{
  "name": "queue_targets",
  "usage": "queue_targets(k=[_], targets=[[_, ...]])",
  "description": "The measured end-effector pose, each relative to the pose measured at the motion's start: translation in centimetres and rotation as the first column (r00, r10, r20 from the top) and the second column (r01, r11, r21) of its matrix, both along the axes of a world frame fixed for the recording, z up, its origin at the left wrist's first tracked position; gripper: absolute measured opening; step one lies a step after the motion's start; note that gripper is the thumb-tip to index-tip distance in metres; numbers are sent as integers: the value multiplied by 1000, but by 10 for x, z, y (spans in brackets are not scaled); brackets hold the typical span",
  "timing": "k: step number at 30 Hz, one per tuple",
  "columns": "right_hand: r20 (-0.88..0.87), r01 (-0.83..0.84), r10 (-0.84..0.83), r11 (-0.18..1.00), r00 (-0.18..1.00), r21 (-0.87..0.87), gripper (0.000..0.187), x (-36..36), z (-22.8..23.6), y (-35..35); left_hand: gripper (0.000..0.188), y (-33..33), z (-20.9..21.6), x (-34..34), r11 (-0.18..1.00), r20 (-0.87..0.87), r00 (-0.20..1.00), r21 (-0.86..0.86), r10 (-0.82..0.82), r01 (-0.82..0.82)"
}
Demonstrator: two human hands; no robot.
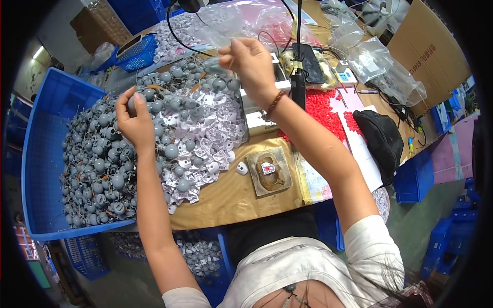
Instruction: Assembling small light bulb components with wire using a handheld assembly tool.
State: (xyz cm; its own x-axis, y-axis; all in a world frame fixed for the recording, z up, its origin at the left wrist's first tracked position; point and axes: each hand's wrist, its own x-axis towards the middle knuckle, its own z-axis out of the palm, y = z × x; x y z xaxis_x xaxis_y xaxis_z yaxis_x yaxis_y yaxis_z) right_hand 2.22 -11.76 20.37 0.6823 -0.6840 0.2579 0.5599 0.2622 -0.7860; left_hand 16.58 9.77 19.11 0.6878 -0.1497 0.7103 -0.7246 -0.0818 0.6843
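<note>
My left hand (135, 123) is closed at the edge of a heap of grey ball-shaped parts (100, 164). A round grey part (132, 106) shows between its thumb and fingers. Raised farther off and to the right, my right hand (250, 66) has its fingers curled into a pinch; what they hold, if anything, I cannot make out. Flat white plastic pieces (215, 138) lie heaped below and between my hands. Nearer to me, a square metal fixture (261, 186) holds a small white piece with red on it (268, 168). A single white piece (242, 168) lies beside the fixture.
A large blue bin (41, 169) stands at the left, filled with grey parts. Small red pieces (326, 114) are spread right of a dark upright post (298, 87). A phone (310, 64), a black pouch (379, 138), clear plastic bags (385, 72) and a cardboard flap (429, 51) are farther right.
</note>
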Motion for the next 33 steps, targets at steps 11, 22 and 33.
queue_targets(k=[11,22,33], targets=[[-157,104,-156,949,975,-299,22,37,-37,30,19,6,12,-66,394,-492,676,560,-549,728],[-385,-161,-126,759,914,-631,20,-58,60,6,66,4,-7,-73,773,351,929,619,-119,-135],[-469,-391,-71,452,880,-802,18,-199,-60,28,44,28,-72,-228,562,-741,88,-420,-666,712]])
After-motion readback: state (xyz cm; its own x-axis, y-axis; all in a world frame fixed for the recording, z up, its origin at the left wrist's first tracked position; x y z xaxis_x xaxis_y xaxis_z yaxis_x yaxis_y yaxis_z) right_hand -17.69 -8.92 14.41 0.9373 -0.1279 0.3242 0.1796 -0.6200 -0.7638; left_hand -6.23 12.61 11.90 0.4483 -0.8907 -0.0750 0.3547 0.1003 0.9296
